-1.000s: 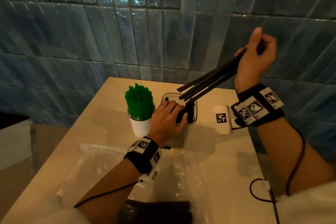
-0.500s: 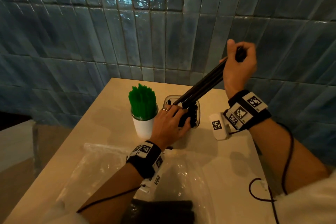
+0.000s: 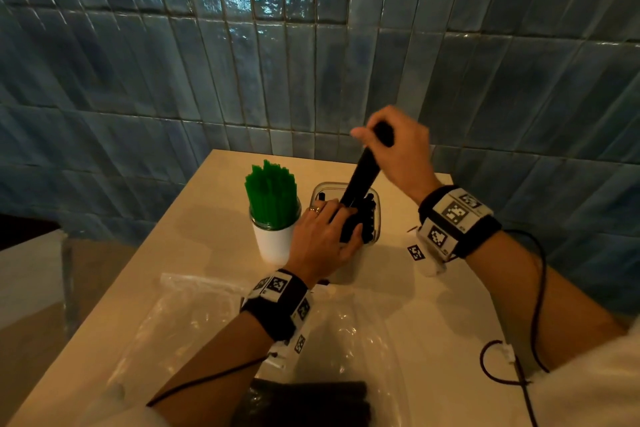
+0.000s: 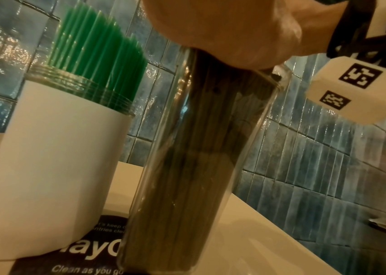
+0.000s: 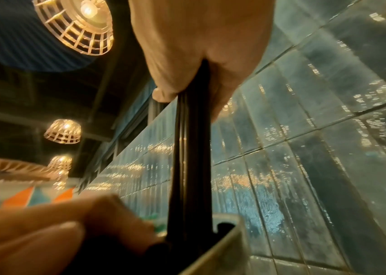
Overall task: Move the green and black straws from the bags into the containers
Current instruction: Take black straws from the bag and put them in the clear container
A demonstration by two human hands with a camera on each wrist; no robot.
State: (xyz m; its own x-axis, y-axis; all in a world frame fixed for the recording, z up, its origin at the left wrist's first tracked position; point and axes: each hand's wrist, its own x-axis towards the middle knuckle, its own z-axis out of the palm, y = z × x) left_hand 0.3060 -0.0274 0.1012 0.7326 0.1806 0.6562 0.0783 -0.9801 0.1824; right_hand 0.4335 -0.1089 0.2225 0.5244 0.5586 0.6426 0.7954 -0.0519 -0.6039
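Observation:
My right hand (image 3: 391,146) grips the top of a bundle of black straws (image 3: 360,177) that stands nearly upright, its lower ends inside the clear container (image 3: 377,218). My left hand (image 3: 325,236) sits on that container's mouth, its fingers and thumb curled round the black straws standing in it. The right wrist view shows the bundle (image 5: 190,158) going down past the left fingers (image 5: 57,232) and the container rim (image 5: 224,238). Green straws (image 3: 272,194) fill the white container (image 3: 273,243) to the left. The left wrist view shows the clear container (image 4: 198,167) packed dark.
A clear bag (image 3: 304,402) with more black straws lies at the table's near edge. A flat clear bag (image 3: 194,315) lies left of it. A black cable (image 3: 502,364) trails at the right. The blue tiled wall (image 3: 311,62) stands close behind the table.
My right hand has moved left and down, tipping the black bundle from a slant to nearly upright, its ends now in the clear container. The left hand has stayed put.

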